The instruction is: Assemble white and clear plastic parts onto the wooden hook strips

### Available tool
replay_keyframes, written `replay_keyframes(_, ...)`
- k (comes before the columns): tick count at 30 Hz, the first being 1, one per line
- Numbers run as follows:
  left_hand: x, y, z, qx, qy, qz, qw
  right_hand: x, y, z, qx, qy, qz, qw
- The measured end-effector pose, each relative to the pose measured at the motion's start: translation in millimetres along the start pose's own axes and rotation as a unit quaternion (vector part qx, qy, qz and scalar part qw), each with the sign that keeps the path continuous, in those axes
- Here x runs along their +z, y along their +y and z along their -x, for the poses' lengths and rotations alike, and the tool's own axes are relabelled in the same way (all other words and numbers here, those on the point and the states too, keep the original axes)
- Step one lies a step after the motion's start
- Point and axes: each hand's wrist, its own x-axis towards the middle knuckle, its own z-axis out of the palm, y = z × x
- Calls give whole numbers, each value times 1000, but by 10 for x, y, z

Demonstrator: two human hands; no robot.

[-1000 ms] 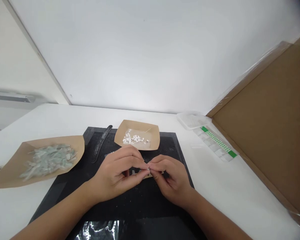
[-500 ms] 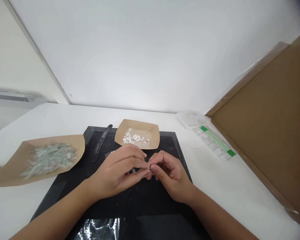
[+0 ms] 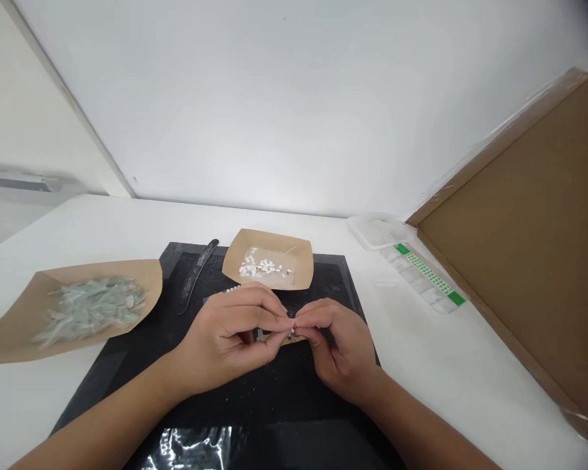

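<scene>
My left hand (image 3: 235,333) and my right hand (image 3: 340,339) meet fingertip to fingertip above the black mat (image 3: 269,398). Both are pinched closed on a tiny shiny piece (image 3: 293,331) that is too small to name. Under the fingers, partly hidden, lies something with a tan edge. Behind the hands stands a brown paper tray (image 3: 301,258) with small white bits (image 3: 264,267) in it. A row of white beads (image 3: 232,289) shows just past my left knuckles.
A larger paper tray (image 3: 24,307) of pale green slivers (image 3: 95,303) sits at left. A dark curved file (image 3: 198,274) lies on the mat. At right are a clear plastic dish (image 3: 377,232), a compartment box with a green label (image 3: 428,274) and a cardboard box (image 3: 529,241).
My right fingers have shifted from a curled hold to a straighter pinch, and the tiny piece shows more. The whole view has shifted slightly.
</scene>
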Motion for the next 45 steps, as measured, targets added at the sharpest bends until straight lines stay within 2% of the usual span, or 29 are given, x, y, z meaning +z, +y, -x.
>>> replay_keyframes(8,8,17,23,-30,11,-10,999,7,-42,9,-6,17,48,999)
replay_keyframes(13,-7,2,23,-17,7,-31,999,18,-41,3,-10,19,77,997)
replay_keyframes(21,-9,-14,13,12,16,-56,998,36,-126,-13,31,26,114,993)
replay_keyframes(34,-19,-24,17,7,5,-59,998,53,-169,2,79,22,89,993)
replay_keyframes(45,45,41,15,-50,16,-99,994,64,-191,17,157,-14,61,986)
